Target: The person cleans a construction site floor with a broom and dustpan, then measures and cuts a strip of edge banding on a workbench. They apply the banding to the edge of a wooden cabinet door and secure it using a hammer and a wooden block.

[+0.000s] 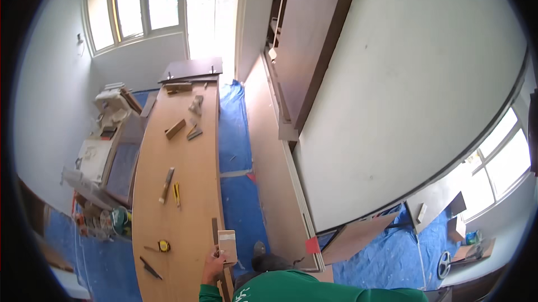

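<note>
My left hand [213, 267], in a green sleeve, is at the near right edge of a long wooden worktable [179, 156]. Its fingers close on a small rectangular board [227, 246], white at the upper part and light brown below. A narrow dark strip [214, 228] runs along the table edge beside the hand. To the left lie a yellow tape measure [163, 246] and a slim dark tool [150, 268]. Farther up are a chisel-like tool [166, 184] and a yellow utility knife [176, 194]. My right hand is out of sight.
A wooden block [175, 128] and small square [194, 132] lie farther along the table, before a dark panel [193, 68]. Blue sheeting [235, 148] covers the floor. A large pale panel [403, 77] stands right. Materials and a green container [119, 220] stand left.
</note>
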The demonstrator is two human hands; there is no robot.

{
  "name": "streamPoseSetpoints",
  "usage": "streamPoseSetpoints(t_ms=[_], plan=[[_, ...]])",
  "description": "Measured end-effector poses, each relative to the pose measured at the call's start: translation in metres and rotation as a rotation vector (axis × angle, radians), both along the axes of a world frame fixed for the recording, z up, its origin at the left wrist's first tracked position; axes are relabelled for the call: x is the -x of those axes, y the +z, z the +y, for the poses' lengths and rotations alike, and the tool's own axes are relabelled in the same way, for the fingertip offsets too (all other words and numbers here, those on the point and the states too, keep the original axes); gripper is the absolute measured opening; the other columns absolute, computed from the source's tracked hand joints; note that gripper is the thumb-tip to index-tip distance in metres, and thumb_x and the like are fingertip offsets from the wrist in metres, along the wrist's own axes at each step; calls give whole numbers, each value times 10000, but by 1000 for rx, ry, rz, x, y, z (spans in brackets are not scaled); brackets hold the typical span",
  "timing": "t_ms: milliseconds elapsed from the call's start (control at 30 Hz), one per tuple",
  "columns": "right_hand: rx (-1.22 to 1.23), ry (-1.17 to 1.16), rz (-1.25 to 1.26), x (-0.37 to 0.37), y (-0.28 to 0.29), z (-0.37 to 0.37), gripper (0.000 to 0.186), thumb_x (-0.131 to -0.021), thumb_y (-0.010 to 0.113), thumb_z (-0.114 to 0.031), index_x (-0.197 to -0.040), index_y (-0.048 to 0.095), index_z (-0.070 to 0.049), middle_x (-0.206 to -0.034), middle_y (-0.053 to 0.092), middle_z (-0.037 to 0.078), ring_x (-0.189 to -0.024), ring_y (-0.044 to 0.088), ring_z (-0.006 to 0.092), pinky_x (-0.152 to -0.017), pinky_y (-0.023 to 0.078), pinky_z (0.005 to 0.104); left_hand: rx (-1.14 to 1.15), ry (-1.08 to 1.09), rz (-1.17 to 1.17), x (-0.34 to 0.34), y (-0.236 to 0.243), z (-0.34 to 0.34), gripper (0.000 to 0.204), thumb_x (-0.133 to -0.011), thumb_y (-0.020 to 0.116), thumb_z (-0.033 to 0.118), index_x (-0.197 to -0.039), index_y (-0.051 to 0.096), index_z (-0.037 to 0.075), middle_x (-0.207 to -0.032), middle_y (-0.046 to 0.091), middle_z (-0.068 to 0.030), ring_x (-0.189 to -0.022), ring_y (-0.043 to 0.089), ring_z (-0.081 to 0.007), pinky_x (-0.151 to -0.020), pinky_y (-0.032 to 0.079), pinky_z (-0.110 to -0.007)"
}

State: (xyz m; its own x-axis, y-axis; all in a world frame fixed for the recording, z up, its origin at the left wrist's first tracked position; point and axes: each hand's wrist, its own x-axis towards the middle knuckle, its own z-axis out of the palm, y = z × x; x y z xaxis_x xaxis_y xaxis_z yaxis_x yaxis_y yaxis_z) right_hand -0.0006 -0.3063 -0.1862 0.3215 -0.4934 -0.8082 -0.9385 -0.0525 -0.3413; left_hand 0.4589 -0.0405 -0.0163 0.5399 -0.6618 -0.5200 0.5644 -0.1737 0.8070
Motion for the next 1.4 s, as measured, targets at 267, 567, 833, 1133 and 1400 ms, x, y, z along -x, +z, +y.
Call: streamPoseSetpoints(t_ms=[267,567,833,1133,1400], plan=[[119,-208,-173,-166,85,-146,453,-963,674,-443,-943,788,-5,-920,745,291,-895,751,444,-795,571,578,22,-141,-126,-145,17,-191,502,-996,705,88,-1459,560,-39,-1211,711,-166,-1035,748,-283,-879,681,-445],[273,-552,-161,-279,140,-236,453,-988,656,-441,-952,777,-6,-886,736,277,-864,743,433,-775,563,573,97,-536,-182,-272,2,-410,443,-977,730,87,-1385,643,-64,-1174,743,-154,-1027,739,-233,-914,619,-381],[355,-802,-157,-366,197,-255,454,-1011,641,-440,-960,767,-7,-855,728,264,-836,735,423,-757,556,568,555,-585,-839,-430,176,-682,400,-1000,697,117,-1365,658,-42,-1147,760,-152,-1077,685,-187,-915,566,-344],[411,-998,-157,-428,198,-221,455,-1036,623,-439,-969,755,-9,-820,720,250,-804,726,412,-738,548,563,1230,-398,-1526,-399,525,-825,366,-1053,661,28,-1419,652,42,-1129,701,-109,-976,648,-178,-852,549,-329],[537,-1212,-147,-538,196,-219,456,-1059,608,-437,-977,745,-10,-789,712,238,-777,718,402,-720,540,558,1671,-604,-1581,-356,620,-921,395,-1023,761,112,-1407,699,47,-1236,774,-144,-1025,730,-248,-938,605,-392]])
